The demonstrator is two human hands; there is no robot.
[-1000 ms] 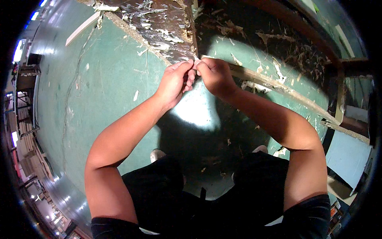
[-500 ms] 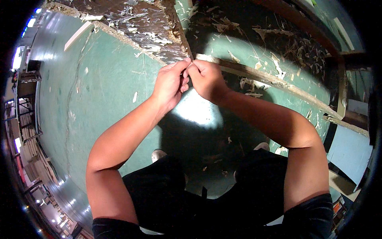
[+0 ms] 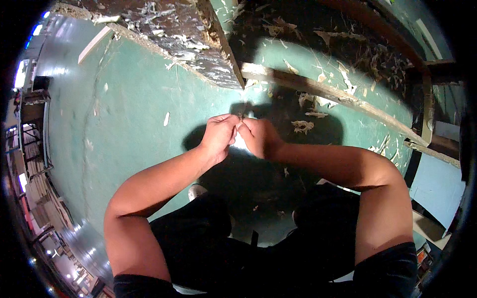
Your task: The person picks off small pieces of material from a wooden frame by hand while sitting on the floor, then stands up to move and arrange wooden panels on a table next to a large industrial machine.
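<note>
My left hand (image 3: 217, 140) and my right hand (image 3: 262, 137) meet over the floor in front of me. Both are closed in a pinch, thumbs and fingertips together. Whatever they pinch is too small and too hidden to name. Just beyond the fingertips is the pointed corner of a dark brown board (image 3: 184, 37), its face covered in torn whitish shreds and its edges rough. A gap separates my hands from that corner. From near the corner a narrow wooden strip (image 3: 333, 94) runs off to the right.
The green floor (image 3: 134, 99) carries scattered peeled scraps (image 3: 302, 126). A pale stick (image 3: 94, 44) lies at far left. To the right stand a wooden frame (image 3: 426, 107) and a light blue panel (image 3: 437, 188). My shoe (image 3: 197, 191) shows below my hands.
Both hands have drawn back toward me together, away from the board's corner, still pinched. The corner, covered by my fingers before, now shows.
</note>
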